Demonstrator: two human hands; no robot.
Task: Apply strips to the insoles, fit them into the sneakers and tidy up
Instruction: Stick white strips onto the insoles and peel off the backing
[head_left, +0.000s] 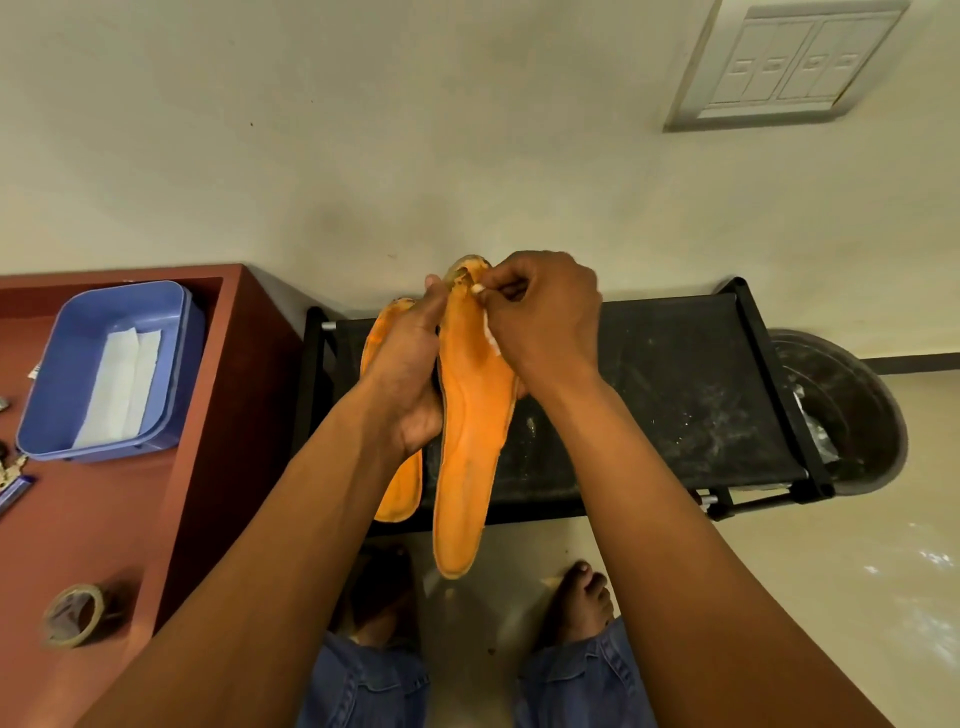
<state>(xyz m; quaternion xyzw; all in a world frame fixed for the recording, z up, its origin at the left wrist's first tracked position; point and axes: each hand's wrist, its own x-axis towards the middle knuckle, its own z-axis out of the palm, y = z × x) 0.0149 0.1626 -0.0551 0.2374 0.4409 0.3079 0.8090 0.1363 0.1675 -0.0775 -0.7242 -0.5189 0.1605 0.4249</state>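
Orange foam: two insoles are held up in front of the person, over a black rack. The left hand (410, 374) has its grip closed round both, the near insole (470, 441) hanging long and toe-down, the second insole (397, 488) half hidden behind the left wrist. The right hand (540, 312) is clenched in a pinch on a white strip (488, 332) at the upper edge of the near insole, near its heel end; only a small part of the strip shows between the fingers.

One blue tray (52, 395) sits on the reddish-brown table (130, 519) to the left, with two white sheets (122, 384) lying side by side in it. One roll of tape (75, 616) lies flat near the table's front edge. A few small items show at the table's far left edge, cut off and too unclear to name.

The black rack (675, 395) stands against a pale cream wall (363, 130), its top shelf dusted with white marks. Just beside its right end is one dark round bin (852, 415), with something crumpled inside it. One switch plate (784, 62) is set in the wall, upper right. The floor (831, 571) is pale and glossy. Below, two bare feet (582, 603) and blue jeans (576, 680) show.
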